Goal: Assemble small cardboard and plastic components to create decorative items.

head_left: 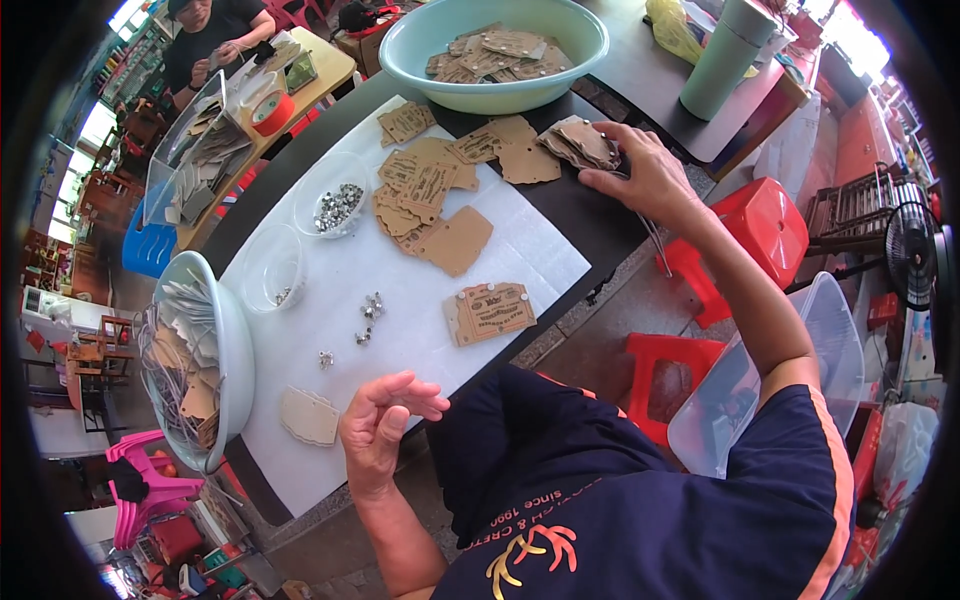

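My right hand [645,178] reaches to the table's far right corner, its thumb and fingers around the edge of a small stack of brown cardboard tags [578,143]. Over the near edge hovers my left hand [382,432], palm up, fingers loosely bent and apart, holding nothing. Just beyond it lies one printed cardboard tag [490,313] with small metal studs at its corners. A plain grey tag [310,416] rests to its left. Several more tags [425,195] overlap in piles farther back. Loose metal studs [369,318] lie on the white sheet [420,330].
Two clear bowls, one with many studs [340,207], stand at left. A light green basin [490,97] of tags is at the back, another tub [235,360] at the left edge. Red stools [765,230] and a clear bin [715,410] stand right. A co-worker [205,45] sits far left.
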Tool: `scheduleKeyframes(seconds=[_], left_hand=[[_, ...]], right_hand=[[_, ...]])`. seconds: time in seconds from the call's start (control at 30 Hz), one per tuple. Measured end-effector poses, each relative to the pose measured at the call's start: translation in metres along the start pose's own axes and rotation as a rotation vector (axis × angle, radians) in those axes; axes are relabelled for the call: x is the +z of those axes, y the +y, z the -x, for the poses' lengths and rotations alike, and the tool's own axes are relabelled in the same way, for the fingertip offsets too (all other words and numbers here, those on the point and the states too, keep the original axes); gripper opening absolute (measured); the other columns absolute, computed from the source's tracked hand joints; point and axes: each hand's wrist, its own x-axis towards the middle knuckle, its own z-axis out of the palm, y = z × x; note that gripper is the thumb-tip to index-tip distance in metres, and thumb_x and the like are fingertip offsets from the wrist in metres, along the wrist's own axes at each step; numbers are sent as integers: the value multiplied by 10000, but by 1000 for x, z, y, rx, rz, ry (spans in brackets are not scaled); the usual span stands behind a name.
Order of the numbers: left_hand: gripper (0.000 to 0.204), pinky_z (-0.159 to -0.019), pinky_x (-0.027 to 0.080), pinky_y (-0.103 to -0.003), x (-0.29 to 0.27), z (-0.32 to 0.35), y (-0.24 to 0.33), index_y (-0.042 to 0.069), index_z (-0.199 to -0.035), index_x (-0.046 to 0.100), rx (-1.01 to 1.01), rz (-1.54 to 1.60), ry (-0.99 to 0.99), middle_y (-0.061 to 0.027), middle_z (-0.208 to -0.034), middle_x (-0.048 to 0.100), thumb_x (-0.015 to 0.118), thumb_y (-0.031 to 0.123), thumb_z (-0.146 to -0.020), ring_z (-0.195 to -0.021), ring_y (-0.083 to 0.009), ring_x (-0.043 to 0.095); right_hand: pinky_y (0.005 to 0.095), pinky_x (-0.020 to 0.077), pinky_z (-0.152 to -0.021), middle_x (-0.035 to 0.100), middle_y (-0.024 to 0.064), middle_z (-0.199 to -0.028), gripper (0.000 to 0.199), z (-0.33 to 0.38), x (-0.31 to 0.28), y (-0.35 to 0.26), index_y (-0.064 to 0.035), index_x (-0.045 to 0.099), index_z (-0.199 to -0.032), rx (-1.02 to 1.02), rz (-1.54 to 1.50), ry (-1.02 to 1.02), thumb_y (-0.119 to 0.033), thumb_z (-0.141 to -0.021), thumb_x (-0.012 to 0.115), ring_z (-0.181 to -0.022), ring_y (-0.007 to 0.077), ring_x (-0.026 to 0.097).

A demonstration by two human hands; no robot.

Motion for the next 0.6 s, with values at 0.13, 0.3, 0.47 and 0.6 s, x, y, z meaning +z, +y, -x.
scheduleKeyframes(seconds=[0.13, 0.3, 0.47, 0.6], left_hand=[[368, -710, 567, -358, -1, -2, -3, -20, -1240, 529, -4, 18, -7, -192, -1019, 672, 581, 220, -967, -838, -261, 686], [365, -724, 569, -362, -1, 1, 5, -22, -1245, 525, 11, 9, -13, -197, -1026, 670, 577, 211, -969, -846, -263, 686], [352, -767, 567, -361, -3, -5, 0, -30, -1229, 537, -5, 37, -20, -205, -1038, 671, 577, 209, -975, -873, -260, 686], [352, -771, 565, -365, -2, -5, -1, -29, -1230, 539, -10, 48, -18, -204, -1038, 672, 577, 209, -975, -876, -262, 686]], right_hand=[[411, 421, -971, 599, 160, -1219, 673, 0, 7, -2, -95, 527, -1323, -5, 106, 32, -492, -801, 679, -1137, 308, 517], [420, 424, -976, 559, 152, -1249, 611, -2, 7, -4, -112, 564, -1291, 8, 37, 85, -448, -798, 695, -1160, 311, 495], [423, 429, -976, 526, 153, -1250, 582, -4, 14, 0, -111, 572, -1271, -49, 60, 159, -372, -774, 724, -1166, 319, 488], [412, 441, -964, 506, 146, -1234, 550, -2, 16, -2, -114, 579, -1244, -119, 105, 235, -284, -748, 747, -1171, 321, 485]])
